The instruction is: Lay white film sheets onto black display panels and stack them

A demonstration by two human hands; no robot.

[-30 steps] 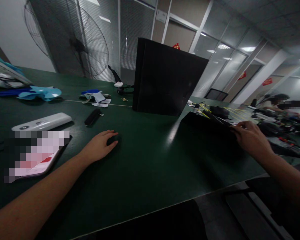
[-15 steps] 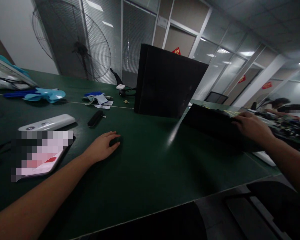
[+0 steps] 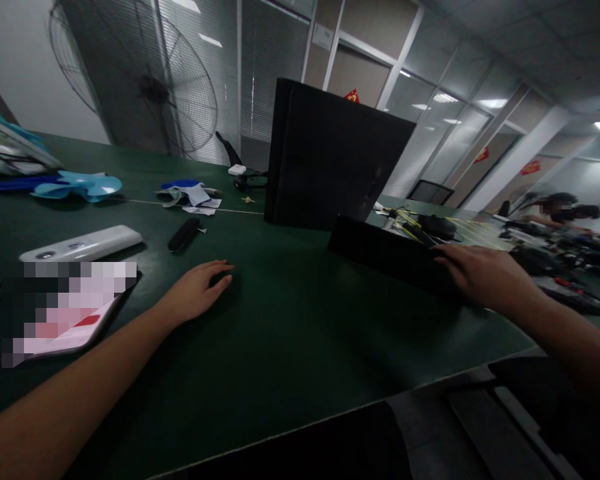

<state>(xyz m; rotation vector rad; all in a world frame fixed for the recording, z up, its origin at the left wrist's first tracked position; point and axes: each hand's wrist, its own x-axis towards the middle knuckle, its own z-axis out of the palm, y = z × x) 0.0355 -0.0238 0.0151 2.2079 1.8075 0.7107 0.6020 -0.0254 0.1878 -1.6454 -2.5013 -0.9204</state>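
On the green table my left hand (image 3: 197, 290) lies with fingers stretched and thumb apart, holding nothing. My right hand (image 3: 485, 275) grips the top edge of a flat black box (image 3: 390, 252), fingers over the rim; its lower part merges with shadow, so I cannot tell whether it touches the table. Just behind its left end stands a large upright black box (image 3: 340, 157). Left of my left hand are a small black object like a folded pocket knife (image 3: 184, 235), a long white device (image 3: 85, 245) and a phone (image 3: 75, 320) with a partly blurred screen.
Light-blue fan blades (image 3: 80, 187) and a pile of cloth and paper (image 3: 193, 193) lie at the back left. A small key-like piece (image 3: 248, 199) sits nearby. Cables and black parts (image 3: 555, 253) crowd the right side, where people work. A chair (image 3: 520, 413) stands below the table's front edge.
My right hand has moved left with the flat black box, exposing yellow strips and dark items behind it. My left hand keeps its pose; the view has shifted slightly.
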